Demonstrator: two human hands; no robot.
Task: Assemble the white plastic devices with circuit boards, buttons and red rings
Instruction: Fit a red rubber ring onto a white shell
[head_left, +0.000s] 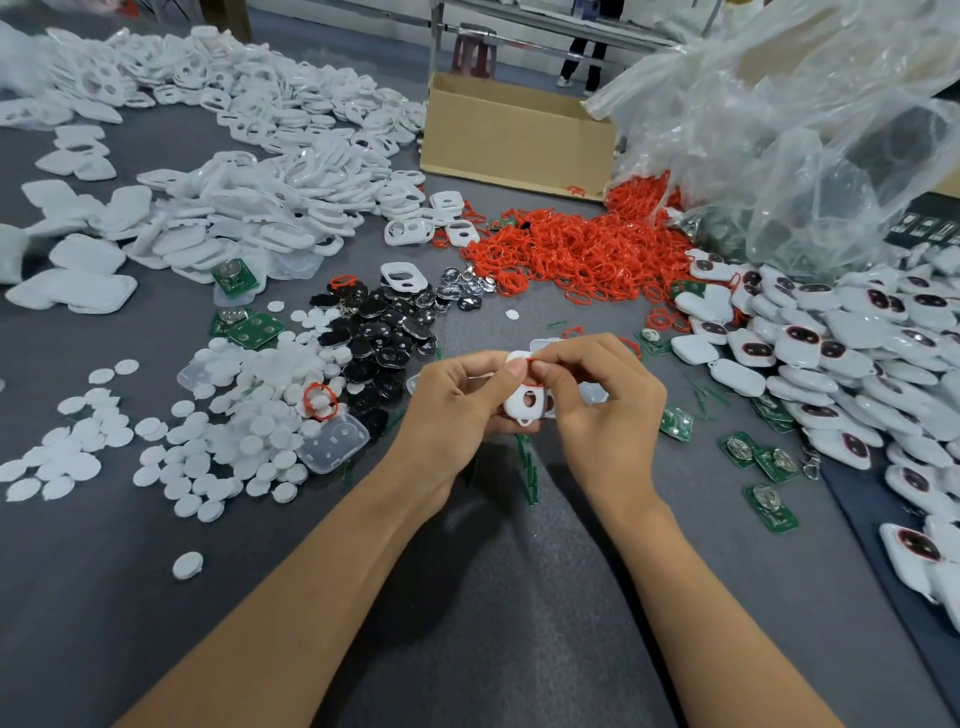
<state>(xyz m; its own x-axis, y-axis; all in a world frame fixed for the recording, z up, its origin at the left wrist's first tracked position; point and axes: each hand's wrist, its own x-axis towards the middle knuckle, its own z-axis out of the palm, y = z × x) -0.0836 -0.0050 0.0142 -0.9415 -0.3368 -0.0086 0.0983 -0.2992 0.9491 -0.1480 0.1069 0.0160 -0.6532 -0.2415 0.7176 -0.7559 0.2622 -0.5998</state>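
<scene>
We note: left grip curls round white oval plastic shell; right grip pinches thin red ring on it.

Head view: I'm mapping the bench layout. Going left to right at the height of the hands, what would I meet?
White discs → clear cover → left hand → white shell → right hand pinching a red ring → green circuit boards → assembled white devices.

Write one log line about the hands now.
left hand holds white shell | right hand pinches red ring on it | stage: ring fitting
</scene>
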